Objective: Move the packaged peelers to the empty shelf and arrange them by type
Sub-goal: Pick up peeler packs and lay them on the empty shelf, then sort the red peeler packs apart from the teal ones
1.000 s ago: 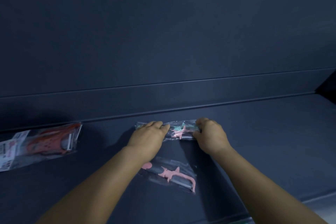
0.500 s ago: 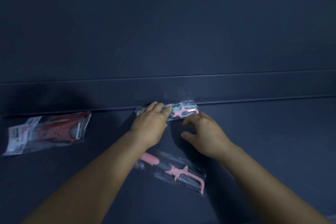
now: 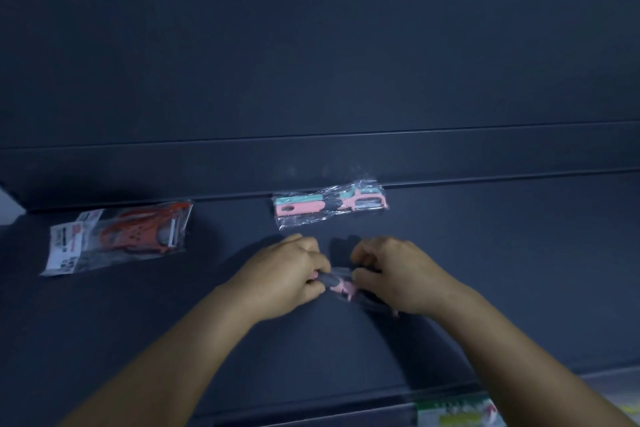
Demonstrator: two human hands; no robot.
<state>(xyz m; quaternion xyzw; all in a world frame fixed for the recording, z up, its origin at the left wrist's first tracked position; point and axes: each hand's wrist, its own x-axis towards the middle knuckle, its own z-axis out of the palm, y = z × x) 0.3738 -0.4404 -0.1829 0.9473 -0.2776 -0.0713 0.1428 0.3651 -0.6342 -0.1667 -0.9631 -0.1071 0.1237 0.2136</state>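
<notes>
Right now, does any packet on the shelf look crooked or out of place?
Yes: the orange peeler packet at the left lies tilted, not square with the shelf's back edge, unlike the pink-and-teal packet. Both hands grip a third packet.

The shelf (image 3: 485,253) and the back panel (image 3: 311,45) behind it are seen as smooth, matt, dark blue-grey sheet, probably painted metal. The far packet (image 3: 330,206) is wrapped in clear, glossy, crinkled plastic film, through which smooth pink and mint plastic handles and a bright metal blade are seen; the left packet (image 3: 117,236) is likewise sheathed in shiny film, with a printed paper card and a matt orange plastic peeler inside. The near packet (image 3: 341,282), held between the left hand (image 3: 287,274) and right hand (image 3: 398,274), is shown as clear film over pink and grey plastic.
</notes>
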